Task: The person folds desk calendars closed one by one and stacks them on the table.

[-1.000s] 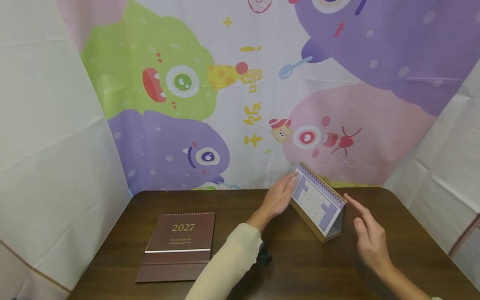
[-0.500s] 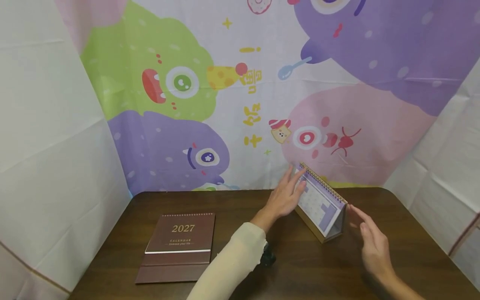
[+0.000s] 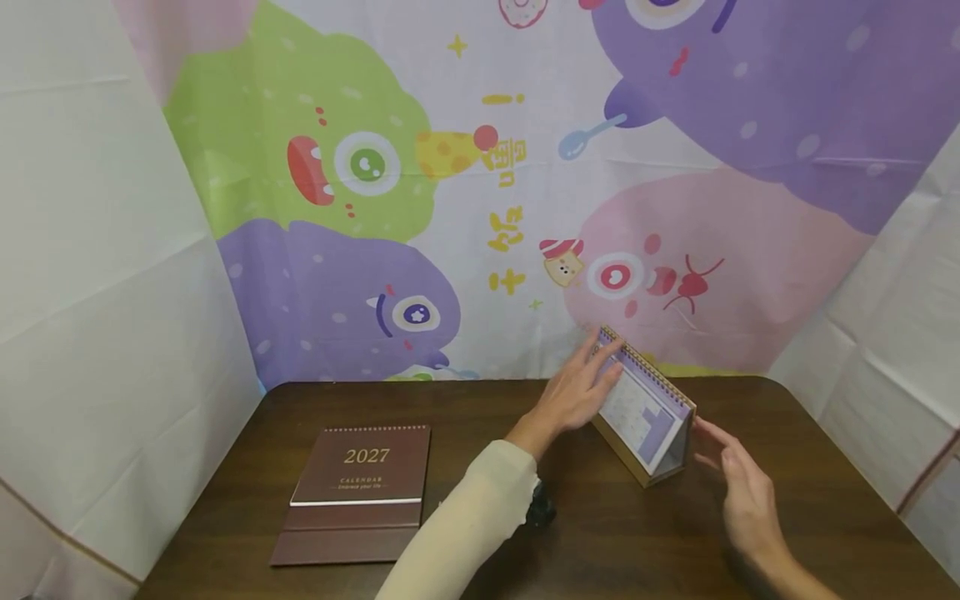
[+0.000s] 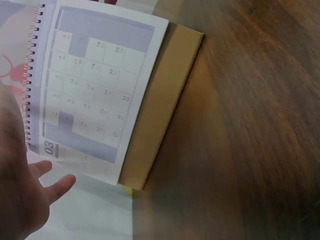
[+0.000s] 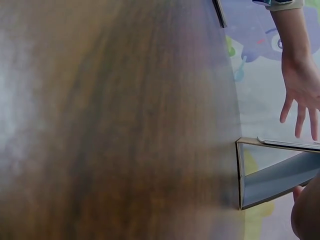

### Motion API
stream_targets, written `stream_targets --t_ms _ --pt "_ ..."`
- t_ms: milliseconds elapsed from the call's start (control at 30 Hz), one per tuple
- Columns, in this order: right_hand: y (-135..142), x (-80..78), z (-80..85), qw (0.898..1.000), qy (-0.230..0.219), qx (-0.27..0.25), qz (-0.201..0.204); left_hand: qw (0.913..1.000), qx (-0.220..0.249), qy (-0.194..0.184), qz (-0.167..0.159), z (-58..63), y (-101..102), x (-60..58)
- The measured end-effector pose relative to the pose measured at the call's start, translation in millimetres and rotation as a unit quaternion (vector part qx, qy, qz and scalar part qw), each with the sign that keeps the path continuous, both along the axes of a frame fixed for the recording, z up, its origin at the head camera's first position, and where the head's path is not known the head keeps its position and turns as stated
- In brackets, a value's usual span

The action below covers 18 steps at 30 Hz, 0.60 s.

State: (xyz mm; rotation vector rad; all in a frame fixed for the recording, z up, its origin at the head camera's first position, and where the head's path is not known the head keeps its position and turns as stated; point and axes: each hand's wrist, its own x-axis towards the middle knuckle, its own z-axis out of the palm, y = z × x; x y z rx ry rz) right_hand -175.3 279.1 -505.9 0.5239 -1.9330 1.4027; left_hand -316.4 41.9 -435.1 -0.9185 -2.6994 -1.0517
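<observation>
A purple-and-white desk calendar (image 3: 637, 418) with a gold spiral along its top stands tent-like at the right of the table. My left hand (image 3: 572, 393) lies over its upper left part, fingers extended near the spiral. At the right end, my right hand (image 3: 748, 496) has its fingertips at the back edge, fingers loosely bent. In the left wrist view, the page marked 03 (image 4: 95, 85) faces the camera above a tan base strip (image 4: 162, 100). The right wrist view shows the calendar's hollow triangular side (image 5: 240, 175), with a fingertip (image 5: 297, 192) at the back panel.
A brown 2027 calendar (image 3: 362, 483) lies at the left of the dark wooden table (image 3: 592, 542). Behind the table hangs a cartoon-printed cloth (image 3: 480, 192), with white sheets (image 3: 97, 250) at the sides. A small dark object (image 3: 540, 507) shows beside the left sleeve.
My left hand has slid right and over the front of the purple calendar toward its spiral. My right hand has lowered slightly along the right end. The calendar stays in place.
</observation>
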Motion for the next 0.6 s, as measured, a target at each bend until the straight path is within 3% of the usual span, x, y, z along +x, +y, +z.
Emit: stream_targets --t_ms 600 --pt "-0.6 2.4 9.8 0.999 -0.032 -0.004 -0.031 0.9995 -0.027 0.011 -0.010 6.9 9.9 -0.6"
